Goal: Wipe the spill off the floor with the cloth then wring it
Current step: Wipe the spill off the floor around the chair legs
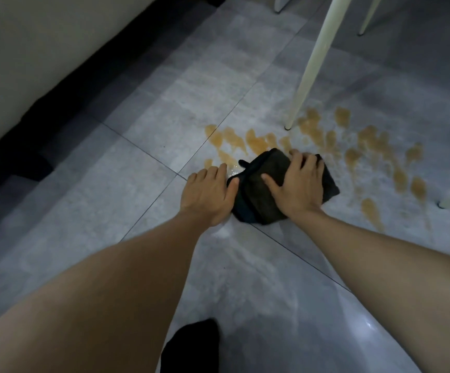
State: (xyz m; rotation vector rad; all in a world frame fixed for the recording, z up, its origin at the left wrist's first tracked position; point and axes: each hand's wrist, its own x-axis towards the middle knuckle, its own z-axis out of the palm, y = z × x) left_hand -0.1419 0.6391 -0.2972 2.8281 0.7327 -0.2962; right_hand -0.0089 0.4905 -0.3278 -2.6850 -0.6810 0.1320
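A dark folded cloth [261,195] lies on the grey tiled floor [127,189] at the near edge of an orange-brown spill [366,146], whose blotches spread to the right and behind it. My right hand [298,184] presses flat on top of the cloth, fingers spread. To the left of the cloth, my left hand [207,193] rests flat on the tile, its thumb touching the cloth's left edge. A small wet shine shows on the floor just behind the left fingers.
A white table leg [312,63] stands in the spill just behind the cloth; a second one [369,16] is farther back. A pale sofa [43,49] with a dark base fills the left. A black-socked foot [189,348] is at the bottom.
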